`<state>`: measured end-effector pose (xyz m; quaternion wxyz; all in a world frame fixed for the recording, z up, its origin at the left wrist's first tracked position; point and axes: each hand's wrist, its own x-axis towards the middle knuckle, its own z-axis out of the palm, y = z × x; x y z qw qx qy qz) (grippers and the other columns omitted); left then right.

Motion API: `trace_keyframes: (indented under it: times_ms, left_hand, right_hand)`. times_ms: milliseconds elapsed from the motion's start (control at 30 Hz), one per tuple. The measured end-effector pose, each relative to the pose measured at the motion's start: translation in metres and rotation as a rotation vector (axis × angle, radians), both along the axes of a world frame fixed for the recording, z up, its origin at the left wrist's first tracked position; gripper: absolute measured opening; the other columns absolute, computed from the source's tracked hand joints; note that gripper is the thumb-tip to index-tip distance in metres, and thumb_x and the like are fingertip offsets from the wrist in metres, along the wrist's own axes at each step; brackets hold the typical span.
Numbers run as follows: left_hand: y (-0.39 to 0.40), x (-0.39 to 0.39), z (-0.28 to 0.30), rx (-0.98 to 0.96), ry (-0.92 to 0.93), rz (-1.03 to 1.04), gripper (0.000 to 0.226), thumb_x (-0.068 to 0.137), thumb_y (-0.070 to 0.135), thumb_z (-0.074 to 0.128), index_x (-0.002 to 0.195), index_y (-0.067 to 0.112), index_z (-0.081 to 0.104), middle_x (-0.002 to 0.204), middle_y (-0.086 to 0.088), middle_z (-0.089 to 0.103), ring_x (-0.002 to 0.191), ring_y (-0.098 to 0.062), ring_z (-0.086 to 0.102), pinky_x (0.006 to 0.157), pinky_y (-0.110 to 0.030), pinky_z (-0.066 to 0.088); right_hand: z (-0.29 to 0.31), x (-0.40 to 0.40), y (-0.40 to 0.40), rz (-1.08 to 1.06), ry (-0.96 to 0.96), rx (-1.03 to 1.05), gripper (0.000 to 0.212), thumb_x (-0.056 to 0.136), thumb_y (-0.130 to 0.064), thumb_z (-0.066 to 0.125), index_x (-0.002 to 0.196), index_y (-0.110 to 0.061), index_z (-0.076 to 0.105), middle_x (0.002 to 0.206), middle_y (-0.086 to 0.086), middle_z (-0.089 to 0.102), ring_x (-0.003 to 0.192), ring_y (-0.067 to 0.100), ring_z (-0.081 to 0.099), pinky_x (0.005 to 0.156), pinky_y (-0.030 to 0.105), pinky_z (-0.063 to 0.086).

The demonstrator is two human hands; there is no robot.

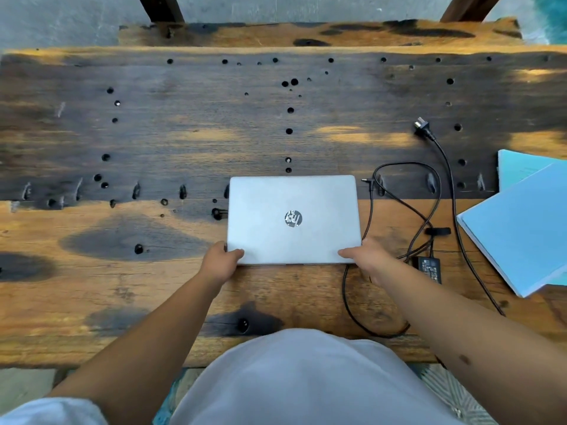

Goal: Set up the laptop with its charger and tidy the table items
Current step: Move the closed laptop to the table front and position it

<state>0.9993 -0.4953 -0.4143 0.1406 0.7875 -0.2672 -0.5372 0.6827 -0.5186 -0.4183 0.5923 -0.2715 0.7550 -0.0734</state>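
Gripping the near corners of the closed laptop [294, 219], both hands hold it flat on the table [122, 148]. The left hand [221, 261] clamps the near-left corner with its thumb on the lid; the right hand [366, 258] clamps the near-right corner the same way. The laptop lies lid-up at the table's middle, near the front edge, logo facing up. Just right of it, the charger brick [429, 267] rests on the table beside the right wrist. Its cable [399, 204] loops loosely between laptop and brick, with the barrel tip [366, 181] lying free by the laptop's far-right corner. The wall plug [422, 130] lies unplugged farther back. Blue books [521, 228] are stacked askew at the right edge.
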Motion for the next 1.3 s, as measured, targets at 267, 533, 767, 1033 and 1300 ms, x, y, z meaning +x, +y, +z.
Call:
trace_keyframes:
  times_ms: [267, 533, 767, 1033, 1300]
  left_hand:
    - [0.002, -0.002, 0.007, -0.025, 0.109, 0.089, 0.05, 0.094, 0.025, 0.06, 0.14, 0.011, 0.046, 0.139, -0.007, 0.054, 0.121, -0.029, 0.053, 0.1, -0.042, 0.044]
    - [-0.006, 0.013, -0.002, 0.032, 0.151, 0.217, 0.049, 0.091, 0.032, 0.064, 0.135, 0.012, 0.052, 0.139, -0.012, 0.054, 0.113, -0.031, 0.057, 0.094, -0.043, 0.047]
    - [-0.005, 0.02, -0.006, 0.048, 0.232, 0.312, 0.04, 0.092, 0.028, 0.063, 0.127, 0.01, 0.059, 0.125, -0.014, 0.064, 0.097, -0.032, 0.063, 0.071, -0.033, 0.041]
    - [-0.005, 0.032, -0.005, 0.077, 0.27, 0.39, 0.026, 0.094, 0.018, 0.055, 0.116, 0.009, 0.065, 0.101, -0.008, 0.071, 0.053, -0.011, 0.047, 0.047, -0.024, 0.035]
    - [-0.004, 0.031, -0.006, 0.075, 0.298, 0.483, 0.022, 0.094, 0.006, 0.049, 0.104, 0.01, 0.068, 0.087, -0.003, 0.076, 0.056, -0.01, 0.048, 0.051, -0.021, 0.04]
  right_hand:
    - [0.013, -0.007, 0.02, -0.07, -0.059, -0.039, 0.054, 0.084, -0.019, 0.073, 0.132, -0.007, 0.051, 0.132, 0.006, 0.061, 0.117, 0.025, 0.056, 0.102, 0.041, 0.043]
    - [0.022, -0.006, 0.021, 0.201, 0.135, -0.143, 0.043, 0.082, -0.017, 0.076, 0.122, -0.013, 0.061, 0.123, 0.004, 0.066, 0.095, 0.018, 0.058, 0.078, 0.03, 0.045]
    - [0.022, 0.037, 0.009, 0.933, 0.474, -0.466, 0.072, 0.081, -0.035, 0.074, 0.141, -0.013, 0.04, 0.141, 0.009, 0.044, 0.129, 0.03, 0.043, 0.098, 0.04, 0.044]
    - [0.012, 0.091, -0.011, 1.654, 0.559, -0.739, 0.034, 0.086, -0.028, 0.06, 0.114, -0.014, 0.048, 0.106, 0.005, 0.053, 0.092, 0.027, 0.053, 0.058, 0.034, 0.032]
    - [0.004, 0.091, -0.025, 1.841, 0.55, -0.704, 0.026, 0.091, -0.032, 0.048, 0.107, -0.012, 0.053, 0.096, 0.006, 0.058, 0.081, 0.029, 0.061, 0.056, 0.034, 0.031]
